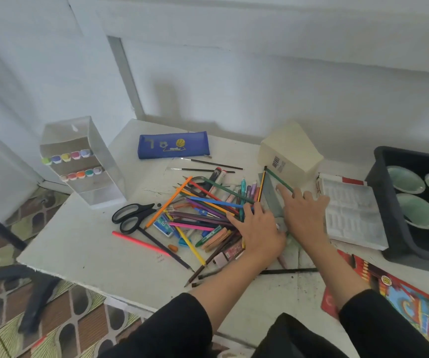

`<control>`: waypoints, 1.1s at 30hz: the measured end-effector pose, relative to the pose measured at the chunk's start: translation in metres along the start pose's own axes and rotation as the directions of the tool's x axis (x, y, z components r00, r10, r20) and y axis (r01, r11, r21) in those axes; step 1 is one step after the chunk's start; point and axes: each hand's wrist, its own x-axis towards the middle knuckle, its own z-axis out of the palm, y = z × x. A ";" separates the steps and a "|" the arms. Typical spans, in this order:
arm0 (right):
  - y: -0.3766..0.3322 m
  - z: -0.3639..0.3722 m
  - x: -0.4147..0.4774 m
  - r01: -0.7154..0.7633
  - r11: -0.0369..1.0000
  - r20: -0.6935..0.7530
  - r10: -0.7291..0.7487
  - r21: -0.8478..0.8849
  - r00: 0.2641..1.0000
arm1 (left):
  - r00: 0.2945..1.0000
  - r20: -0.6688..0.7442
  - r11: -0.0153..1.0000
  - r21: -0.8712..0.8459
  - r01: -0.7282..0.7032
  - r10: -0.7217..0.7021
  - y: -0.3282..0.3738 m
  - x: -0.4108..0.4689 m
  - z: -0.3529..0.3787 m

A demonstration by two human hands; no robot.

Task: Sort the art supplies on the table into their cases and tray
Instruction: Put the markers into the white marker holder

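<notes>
Pencils (203, 218) lie heaped under the flat left hand (258, 228), right hand (305, 215) flat alongside.

Patterned floor (84, 312), possibly tripod legs (37, 299)

Left hand (256, 228), right hand (303, 215) flat, palms down.

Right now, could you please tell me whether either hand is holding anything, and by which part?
Nothing is plainly held: the left hand rests open on the pencil pile, the right hand lies flat by the green pencil.
</notes>
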 end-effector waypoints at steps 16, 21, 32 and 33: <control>0.012 0.014 -0.007 0.186 0.945 -0.303 -0.100 0.270 0.948 | 0.909 -0.410 0.951 -0.304 -0.061 -0.072 -0.009 -0.002 -0.007; 0.007 0.007 -0.004 0.212 0.856 -0.349 -0.039 0.471 0.936 | 0.894 -0.428 0.841 -0.527 -0.126 -0.134 -0.009 -0.002 -0.015; -0.030 -0.038 -0.001 0.119 0.584 -0.190 0.061 0.803 0.980 | 0.913 -0.234 0.290 -0.947 -0.137 -0.334 -0.065 -0.005 -0.053; -0.036 -0.040 0.000 0.109 0.579 -0.165 0.046 0.808 0.985 | 0.923 -0.209 0.263 -0.957 -0.125 -0.324 -0.072 -0.006 -0.057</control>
